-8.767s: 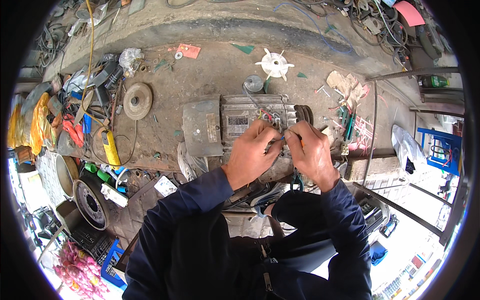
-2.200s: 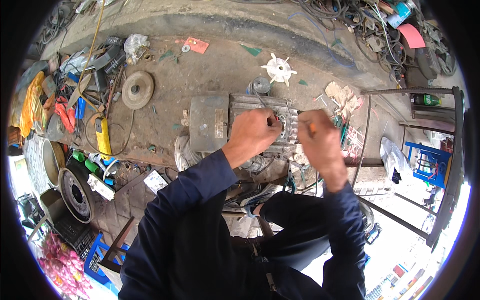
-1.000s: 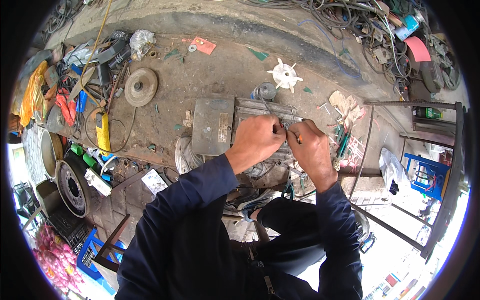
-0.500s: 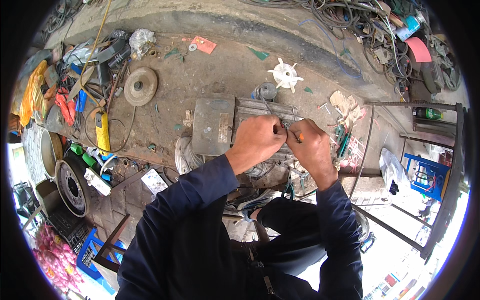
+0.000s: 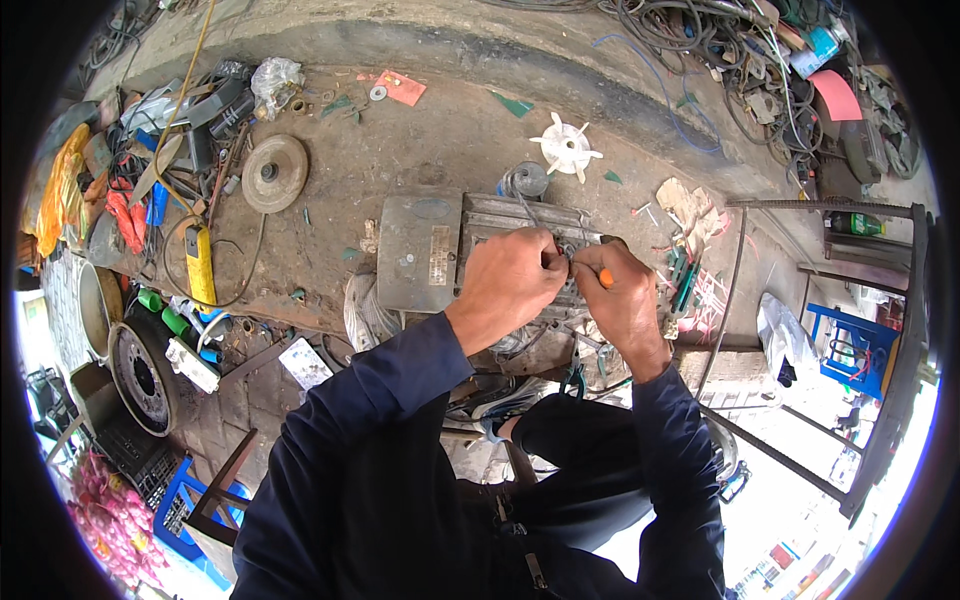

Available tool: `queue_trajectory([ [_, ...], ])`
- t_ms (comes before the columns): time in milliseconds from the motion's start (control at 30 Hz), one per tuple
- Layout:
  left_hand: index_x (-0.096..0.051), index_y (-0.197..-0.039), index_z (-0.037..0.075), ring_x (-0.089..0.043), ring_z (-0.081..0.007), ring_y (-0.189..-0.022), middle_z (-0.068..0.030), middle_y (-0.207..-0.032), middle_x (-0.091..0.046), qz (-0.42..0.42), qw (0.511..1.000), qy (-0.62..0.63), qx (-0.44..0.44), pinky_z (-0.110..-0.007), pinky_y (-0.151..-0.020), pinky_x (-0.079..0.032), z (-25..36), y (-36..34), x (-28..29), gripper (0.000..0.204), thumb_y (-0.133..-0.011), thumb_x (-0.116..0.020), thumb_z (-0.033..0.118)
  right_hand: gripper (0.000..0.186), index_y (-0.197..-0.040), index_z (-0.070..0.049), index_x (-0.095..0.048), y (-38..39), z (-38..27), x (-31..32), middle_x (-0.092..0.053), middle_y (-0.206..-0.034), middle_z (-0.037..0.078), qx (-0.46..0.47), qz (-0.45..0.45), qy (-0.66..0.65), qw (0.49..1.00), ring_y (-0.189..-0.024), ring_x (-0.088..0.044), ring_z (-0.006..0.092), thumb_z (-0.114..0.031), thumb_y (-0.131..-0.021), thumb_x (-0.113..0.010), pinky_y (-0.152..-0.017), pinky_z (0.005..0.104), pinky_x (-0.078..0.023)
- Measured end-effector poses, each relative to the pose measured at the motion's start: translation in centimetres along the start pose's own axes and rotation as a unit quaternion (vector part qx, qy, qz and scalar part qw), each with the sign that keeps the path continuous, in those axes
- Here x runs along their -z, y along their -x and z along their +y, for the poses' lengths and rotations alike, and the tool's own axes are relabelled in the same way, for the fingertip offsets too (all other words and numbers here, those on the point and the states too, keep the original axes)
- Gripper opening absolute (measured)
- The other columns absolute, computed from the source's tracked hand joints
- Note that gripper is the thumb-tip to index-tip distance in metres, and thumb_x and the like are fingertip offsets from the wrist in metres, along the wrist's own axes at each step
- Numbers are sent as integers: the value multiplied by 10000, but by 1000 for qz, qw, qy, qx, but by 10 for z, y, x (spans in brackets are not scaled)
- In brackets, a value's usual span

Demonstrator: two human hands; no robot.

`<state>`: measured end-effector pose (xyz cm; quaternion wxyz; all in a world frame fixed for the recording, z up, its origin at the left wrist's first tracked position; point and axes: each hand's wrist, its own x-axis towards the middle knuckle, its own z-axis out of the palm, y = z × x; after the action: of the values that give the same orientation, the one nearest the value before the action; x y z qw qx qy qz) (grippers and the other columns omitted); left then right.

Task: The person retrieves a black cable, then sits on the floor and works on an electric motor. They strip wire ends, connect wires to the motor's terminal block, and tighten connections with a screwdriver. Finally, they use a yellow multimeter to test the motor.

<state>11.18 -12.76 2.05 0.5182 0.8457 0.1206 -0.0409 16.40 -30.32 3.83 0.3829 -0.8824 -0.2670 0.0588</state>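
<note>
Over the grey, finned electric motor (image 5: 420, 252), my two hands meet at the fingertips. My left hand (image 5: 510, 275) is closed in a pinch; what its fingers hold is hidden. My right hand (image 5: 620, 295) is closed too, around a small orange-ended object (image 5: 606, 278), the rest of which is covered by the fingers. Thin wire seems to lie between the fingertips, too small to make out. Just behind the hands is a grey cylindrical part (image 5: 530, 180). Beyond it lies a white fan wheel (image 5: 566, 148).
Green-handled pliers (image 5: 684, 285) and scraps of brown paper (image 5: 688, 212) lie right of the motor. A round metal disc (image 5: 275, 174) and a yellow control box (image 5: 200, 265) on a cable lie to the left. A metal frame (image 5: 905, 330) stands on the right.
Both hands stay together over the motor, with small finger shifts. More of the orange end shows in my right hand. The whole view has slid slightly.
</note>
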Motion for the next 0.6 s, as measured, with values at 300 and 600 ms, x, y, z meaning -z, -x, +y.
queue_trajectory([
  [300, -705, -860, 22, -717, -338, -731, -131, -816, -740, 13, 1000, 14, -7, -402, -658, -549, -1, 0, -1, 155, -847, -728, 175, 139, -936, -17, -694, -2, -2, 3, -699, -885, 148, -19, -13, -11, 1000, -804, -699, 347, 43, -817, -733, -712, 398, -553],
  [600, -719, -866, 27, -723, -322, -728, -125, -813, -742, 4, 1000, 26, -12, -382, -657, -556, -2, -1, 0, 144, -846, -731, 170, 97, -911, -3, -706, -6, -2, 4, -713, -885, 142, -77, -31, -44, 996, -819, -708, 327, 14, -823, -741, -743, 395, -559],
])
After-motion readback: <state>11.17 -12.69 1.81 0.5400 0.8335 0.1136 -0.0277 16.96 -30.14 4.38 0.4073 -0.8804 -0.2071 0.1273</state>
